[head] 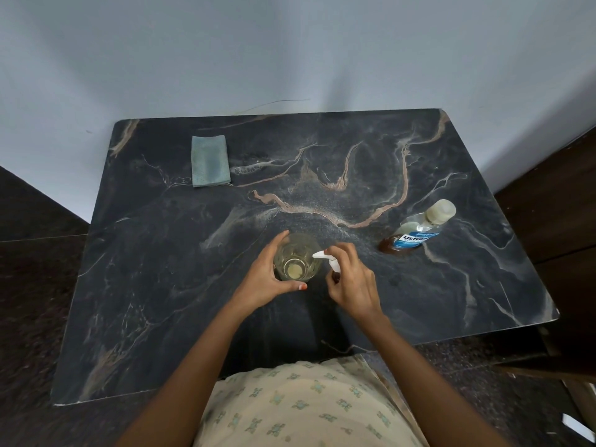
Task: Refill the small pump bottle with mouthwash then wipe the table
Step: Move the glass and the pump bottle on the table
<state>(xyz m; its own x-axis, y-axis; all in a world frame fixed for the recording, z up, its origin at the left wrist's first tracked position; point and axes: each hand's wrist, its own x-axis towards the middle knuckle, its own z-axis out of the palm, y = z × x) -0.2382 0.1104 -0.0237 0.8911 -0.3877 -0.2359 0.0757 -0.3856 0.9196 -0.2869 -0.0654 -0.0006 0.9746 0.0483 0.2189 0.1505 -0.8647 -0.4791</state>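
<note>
One view only, head cam. My left hand (264, 280) is wrapped round the side of a clear glass tumbler (295, 262), thumb on the near side, fingers on the far side. The tumbler stands on the tabletop (161, 285). My right hand (353, 285) has its fingers curled round the small pump bottle (334, 267), and the body is mostly hidden under my palm. The white pump head (321, 254) points left, with its nozzle tip at the tumbler rim. Can't tell what's in the tumbler.

Key relation: the mouthwash bottle (416, 233) is to the right of and slightly beyond my right hand, well apart from it. It stands upright with its cap on. The right hand is the nearer one, but it's occupied, so it'd need freeing first. The pump looks seated, so I judge the refill not started.

The folded cloth (209, 161) is far left, near the back edge, on the left hand's side.
</note>
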